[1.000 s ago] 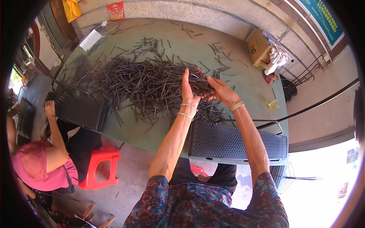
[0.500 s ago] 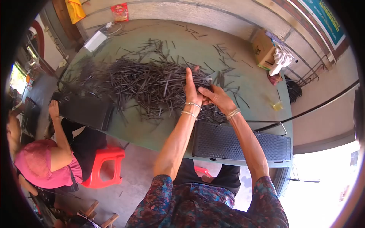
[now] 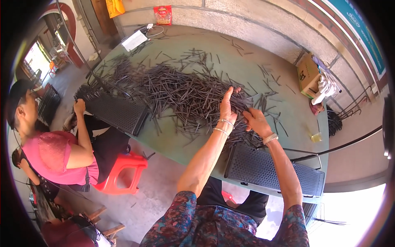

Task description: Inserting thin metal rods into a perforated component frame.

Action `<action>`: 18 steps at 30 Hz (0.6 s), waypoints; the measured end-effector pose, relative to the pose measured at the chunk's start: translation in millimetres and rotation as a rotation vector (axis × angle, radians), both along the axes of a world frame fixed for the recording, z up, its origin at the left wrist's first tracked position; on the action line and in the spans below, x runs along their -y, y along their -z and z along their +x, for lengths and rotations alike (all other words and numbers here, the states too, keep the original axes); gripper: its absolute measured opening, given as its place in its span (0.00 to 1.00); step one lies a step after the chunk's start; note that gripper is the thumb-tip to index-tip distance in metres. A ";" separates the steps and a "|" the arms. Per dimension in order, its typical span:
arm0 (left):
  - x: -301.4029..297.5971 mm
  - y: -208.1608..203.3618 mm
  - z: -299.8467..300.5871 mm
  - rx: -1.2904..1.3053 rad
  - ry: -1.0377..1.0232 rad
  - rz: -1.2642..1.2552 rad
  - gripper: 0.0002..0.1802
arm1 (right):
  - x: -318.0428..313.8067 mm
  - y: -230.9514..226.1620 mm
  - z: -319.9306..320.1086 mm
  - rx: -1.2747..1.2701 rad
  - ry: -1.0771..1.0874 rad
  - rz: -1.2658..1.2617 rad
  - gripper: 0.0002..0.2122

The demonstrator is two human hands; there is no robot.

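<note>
At the counter's left end, a co-worker on a red stool has a hand at the end of a black tray on the near edge. A white power strip lies toward the far left edge. Dark sticks heap loosely from the left end past the middle, strays scattered toward the far edge. At the heap's right side, the left hand's grip is partly closed around a bunch, thumb raised. The right hand bends its fingers just beside that bunch; whether its grip has any sticks, I cannot tell. Beneath the right forearm, a perforated tray lies along the near edge. A box stands near the far right edge.
</note>
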State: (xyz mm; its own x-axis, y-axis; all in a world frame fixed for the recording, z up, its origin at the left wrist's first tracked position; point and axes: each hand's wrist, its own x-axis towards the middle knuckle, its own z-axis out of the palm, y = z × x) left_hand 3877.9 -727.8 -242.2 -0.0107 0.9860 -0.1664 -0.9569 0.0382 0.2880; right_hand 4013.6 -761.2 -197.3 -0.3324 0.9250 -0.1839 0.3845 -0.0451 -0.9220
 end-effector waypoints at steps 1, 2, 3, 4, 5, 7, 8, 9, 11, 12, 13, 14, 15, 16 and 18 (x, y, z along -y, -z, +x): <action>-6.1 8.3 -4.5 0.034 0.028 -0.005 0.19 | -1.4 -0.6 1.0 0.137 -0.050 0.116 0.12; -7.9 6.3 -1.4 0.038 0.035 0.000 0.19 | -4.4 -1.6 11.4 0.280 -0.082 0.232 0.12; -9.4 4.3 2.0 0.032 0.026 -0.039 0.17 | -13.9 11.1 26.7 0.403 -0.142 0.393 0.12; -8.8 3.7 -0.3 0.021 0.004 -0.082 0.15 | -13.7 9.4 29.1 0.402 -0.147 0.395 0.12; -7.1 3.3 0.4 0.050 -0.003 -0.071 0.12 | -12.4 8.2 31.7 0.472 -0.173 0.483 0.12; -8.0 2.8 0.4 0.053 -0.020 -0.042 0.11 | -8.4 2.9 36.5 0.543 -0.202 0.573 0.12; -8.3 3.9 -0.3 0.054 -0.034 -0.015 0.10 | -5.5 -1.2 38.8 0.545 -0.184 0.538 0.11; -10.8 4.5 -4.4 0.077 -0.049 -0.012 0.10 | -3.5 -6.2 41.5 0.548 -0.165 0.502 0.11; -17.5 5.7 -18.0 0.086 -0.101 0.000 0.09 | -1.8 -19.3 57.5 0.545 -0.178 0.460 0.11; -16.3 8.5 -24.2 0.074 -0.109 -0.006 0.08 | -3.4 -21.1 66.7 0.537 -0.191 0.416 0.11; -15.3 5.3 -24.9 0.067 -0.106 -0.007 0.08 | -6.4 -22.0 81.1 0.541 -0.186 0.415 0.11; -14.7 4.0 -25.0 0.078 -0.088 0.012 0.07 | -9.4 -24.9 93.6 0.528 -0.153 0.410 0.12; -12.2 3.4 -23.2 0.051 -0.087 -0.007 0.07 | -12.3 -25.1 102.4 0.514 -0.121 0.404 0.13; -7.8 4.6 -22.7 0.021 -0.088 -0.027 0.07 | -14.1 -29.4 102.3 0.513 -0.124 0.406 0.13; 0.5 18.0 -26.5 -0.139 0.004 0.043 0.07 | -22.3 -38.6 99.5 0.539 -0.023 0.400 0.14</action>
